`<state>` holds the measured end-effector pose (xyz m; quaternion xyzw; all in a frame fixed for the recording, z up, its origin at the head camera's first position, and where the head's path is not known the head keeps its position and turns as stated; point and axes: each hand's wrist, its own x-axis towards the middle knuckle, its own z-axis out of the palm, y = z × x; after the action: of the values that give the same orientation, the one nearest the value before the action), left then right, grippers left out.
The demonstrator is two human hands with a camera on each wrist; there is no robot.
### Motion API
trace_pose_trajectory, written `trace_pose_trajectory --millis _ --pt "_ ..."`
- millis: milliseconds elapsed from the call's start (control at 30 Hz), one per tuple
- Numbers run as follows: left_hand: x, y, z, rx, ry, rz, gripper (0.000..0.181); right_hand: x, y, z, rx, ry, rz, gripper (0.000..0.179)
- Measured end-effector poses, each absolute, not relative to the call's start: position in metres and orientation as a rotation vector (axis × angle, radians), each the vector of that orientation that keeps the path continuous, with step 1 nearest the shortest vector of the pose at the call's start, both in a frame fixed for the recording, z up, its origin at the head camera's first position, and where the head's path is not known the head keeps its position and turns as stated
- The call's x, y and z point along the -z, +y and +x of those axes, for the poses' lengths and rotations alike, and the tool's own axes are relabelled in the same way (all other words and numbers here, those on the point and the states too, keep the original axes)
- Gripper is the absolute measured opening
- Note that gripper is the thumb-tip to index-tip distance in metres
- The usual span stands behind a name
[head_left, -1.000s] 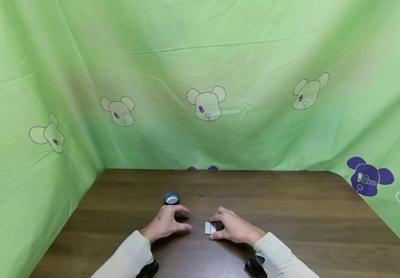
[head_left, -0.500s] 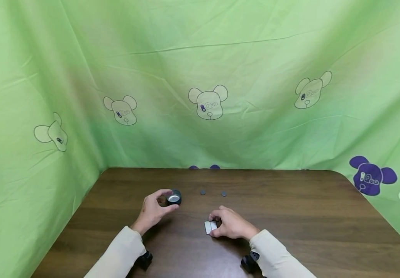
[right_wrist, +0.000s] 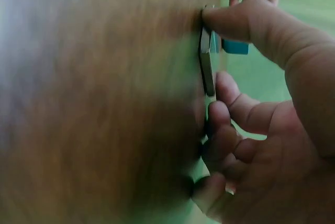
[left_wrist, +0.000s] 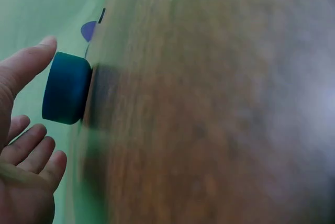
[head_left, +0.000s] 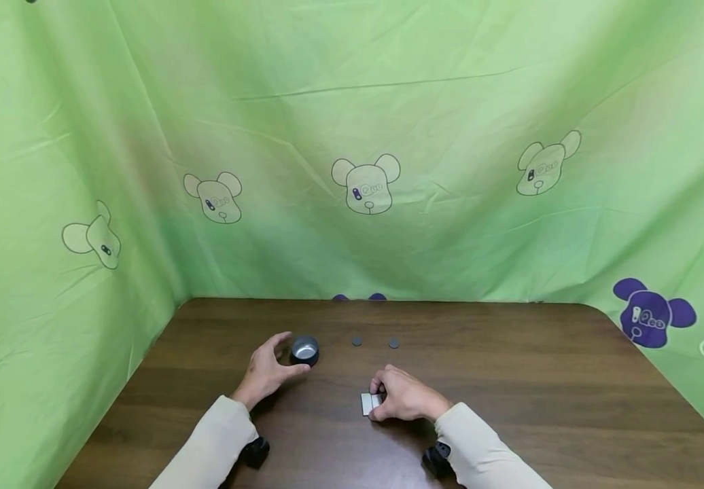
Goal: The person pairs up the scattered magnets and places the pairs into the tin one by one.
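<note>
A short round cup [head_left: 304,352], dark teal outside and silvery inside, stands upright on the table left of centre. My left hand [head_left: 264,372] is spread around its left side, thumb at the near side and fingers behind. The left wrist view has the thumb alongside the teal cup [left_wrist: 66,88], the other fingers apart from it. My right hand [head_left: 406,396] pinches a small flat white piece [head_left: 367,404] with a seam down it, between thumb and fingers at opposite edges. Edge-on in the right wrist view, this thin piece [right_wrist: 207,59] lies close to the tabletop; its right part is hidden by the hand.
Two small dark discs, a left one [head_left: 357,341] and a right one [head_left: 393,343], lie behind the hands. The brown wooden table [head_left: 511,380] ends at a green printed curtain [head_left: 450,244], which also hangs along both sides.
My left hand has moved left and away to the cup, then drawn slightly off it. My right hand has stayed at the white piece, its fingers curling a little more.
</note>
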<state>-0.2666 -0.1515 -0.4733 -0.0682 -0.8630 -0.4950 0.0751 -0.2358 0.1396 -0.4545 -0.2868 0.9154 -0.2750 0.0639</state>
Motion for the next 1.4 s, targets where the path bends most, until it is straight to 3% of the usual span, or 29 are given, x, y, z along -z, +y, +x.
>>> trace_pose_trajectory --millis 500,767,1000,1167,1400 --pt "0.482 -0.143 -0.277 1.526 -2.579 -0.234 0.069 0.452 0.134 -0.232 0.740 2.771 -0.798 0.034" --pt "0.484 -0.142 -0.278 1.527 -2.571 -0.243 0.065 0.447 0.142 -0.237 0.964 2.554 -0.845 0.040" --pt "0.487 -0.148 -0.276 1.609 -2.536 -0.217 0.061 0.440 0.145 -0.243 1.036 2.460 -0.870 0.014" --pt "0.488 -0.150 -0.275 1.602 -2.532 -0.207 0.058 0.440 0.138 -0.249 1.254 2.361 -0.701 0.003" --pt "0.489 -0.149 -0.270 1.621 -2.508 -0.224 0.058 0.441 0.121 -0.264 1.653 2.167 -0.383 0.011"
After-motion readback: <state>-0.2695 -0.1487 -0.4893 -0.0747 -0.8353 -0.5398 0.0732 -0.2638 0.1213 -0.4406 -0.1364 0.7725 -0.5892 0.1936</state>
